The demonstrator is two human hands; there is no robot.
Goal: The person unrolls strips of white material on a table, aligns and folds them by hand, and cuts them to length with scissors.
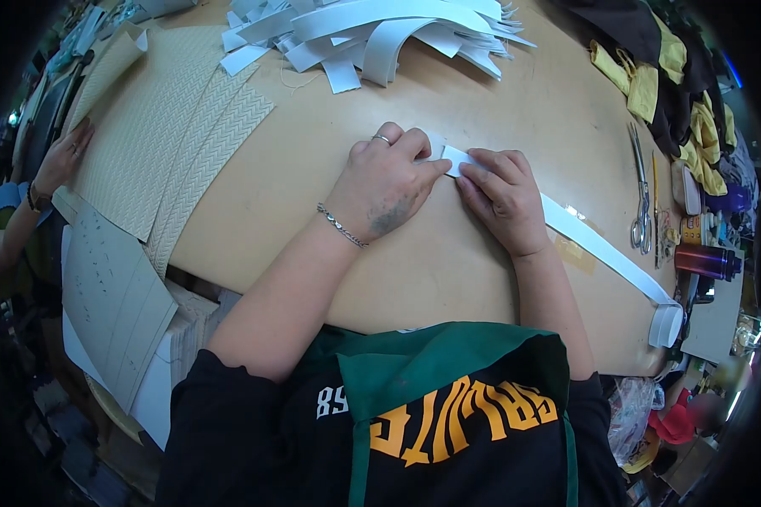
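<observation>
In the head view, the step in hand looks to be fine fingertip work at one end of a white strip (pixel 600 238), in front of the person near the middle of the worktop (pixel 380 283). The right hand (pixel 500 198) pinches a short white piece at that end between thumb and fingers; the left hand (pixel 389 182) is curled with its fingertips against the same piece, though whether it grips or only presses I cannot tell. The strip seems to run under the right wrist to a curled end at the worktop's right edge, but the wrist hides the link. As I judge it, the next move calls for both hands to steady the small piece and keep its edges in line. Beyond lies a heap of white strips (pixel 397 38); woven-patterned sheets (pixel 173 118) cover the left side, where another person's hand (pixel 59 160) touches their outer edge. On the right lie scissors (pixel 642 198), a purple bottle (pixel 707 262) and dark and yellow cloth (pixel 638 91); the room around is crowded with materials.
</observation>
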